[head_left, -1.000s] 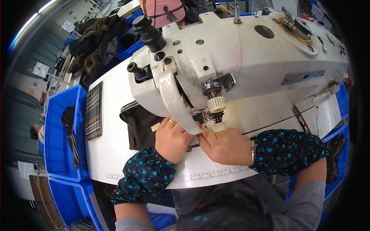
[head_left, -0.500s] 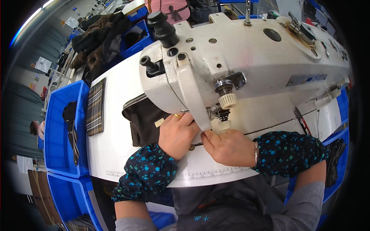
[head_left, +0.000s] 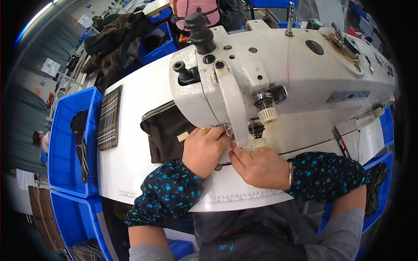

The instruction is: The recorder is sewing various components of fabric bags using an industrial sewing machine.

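Both hands at needle of big off-white sewing machine (head_left: 278,82): left hand (head_left: 204,150) pressed flat on dark brown zipped fabric pouch (head_left: 167,132) on white surface (head_left: 130,152); right hand (head_left: 259,165) fingertips pinched near presser foot, held item hidden

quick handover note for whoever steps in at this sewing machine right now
Left hand: flat on the dark zippered piece, pressing it down beside the needle area.
Right hand: fingertips pinching at the work just under the presser foot.
Sewing machine head sits over both hands.
Done: piece is placed under the foot.
Left: whether any seam is sewn is hidden by the hands.
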The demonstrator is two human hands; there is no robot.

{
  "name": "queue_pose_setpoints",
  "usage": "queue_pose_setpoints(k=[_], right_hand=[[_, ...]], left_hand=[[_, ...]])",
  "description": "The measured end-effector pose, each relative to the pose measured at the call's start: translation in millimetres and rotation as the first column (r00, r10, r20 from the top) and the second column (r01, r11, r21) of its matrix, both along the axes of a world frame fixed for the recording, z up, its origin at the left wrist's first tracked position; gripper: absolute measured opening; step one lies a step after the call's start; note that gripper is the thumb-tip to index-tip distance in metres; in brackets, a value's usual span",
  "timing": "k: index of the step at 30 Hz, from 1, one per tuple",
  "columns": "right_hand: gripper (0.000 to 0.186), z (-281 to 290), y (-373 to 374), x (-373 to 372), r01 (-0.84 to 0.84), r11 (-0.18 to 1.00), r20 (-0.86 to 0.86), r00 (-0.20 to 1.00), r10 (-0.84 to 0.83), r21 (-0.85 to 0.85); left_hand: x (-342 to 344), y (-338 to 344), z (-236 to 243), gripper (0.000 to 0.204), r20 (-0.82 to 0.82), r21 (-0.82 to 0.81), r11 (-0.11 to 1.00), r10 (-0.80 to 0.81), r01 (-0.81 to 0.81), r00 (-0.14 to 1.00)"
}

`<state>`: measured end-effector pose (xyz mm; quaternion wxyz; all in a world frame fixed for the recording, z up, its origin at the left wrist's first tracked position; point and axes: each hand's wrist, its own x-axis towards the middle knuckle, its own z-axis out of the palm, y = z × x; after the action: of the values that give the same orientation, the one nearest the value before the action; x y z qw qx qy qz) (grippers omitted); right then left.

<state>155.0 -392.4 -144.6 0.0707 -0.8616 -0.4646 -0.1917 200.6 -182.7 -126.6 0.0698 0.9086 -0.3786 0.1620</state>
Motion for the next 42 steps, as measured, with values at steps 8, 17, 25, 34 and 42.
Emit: queue_pose_setpoints(k=[8, 17, 25, 34, 42], right_hand=[[0.035, 1.5, 0.0, 3.4, -0.044, 0.997, 0.041, 0.998, 0.041, 0.069], [0.032, -4.5, 0.2, 2.7, -0.043, 0.990, 0.037, 0.999, 0.039, 0.133], [0.027, -1.3, 2.0, 3.3, 0.010, 0.996, 0.055, 0.998, -0.015, 0.091], [0.023, -2.8, 9.4, -6.0, -0.213, 0.977, 0.128, 0.969, 0.211, 0.006], [0.025, -7.1, 14.7, -12.2, -0.289, 0.956, 0.260, 0.927, 0.270, 0.039]], left_hand=[[3.0, 1.2, -3.0, 0.028, 0.034, -0.018, 1.000, 0.004, -0.004, 0.999], [8.9, 23.2, 34.2, 0.044, -0.227, 0.041, 0.997, 0.075, -0.068, 0.971], [0.9, 16.4, 53.1, 0.034, -0.474, 0.040, 0.999, -0.007, 0.030, 0.880], [-6.2, 1.8, 41.8, 0.036, -0.653, -0.148, 0.984, -0.025, -0.095, 0.757], [-11.8, -5.0, 42.2, 0.044, -0.238, 0.193, 0.975, 0.152, -0.107, 0.959]])
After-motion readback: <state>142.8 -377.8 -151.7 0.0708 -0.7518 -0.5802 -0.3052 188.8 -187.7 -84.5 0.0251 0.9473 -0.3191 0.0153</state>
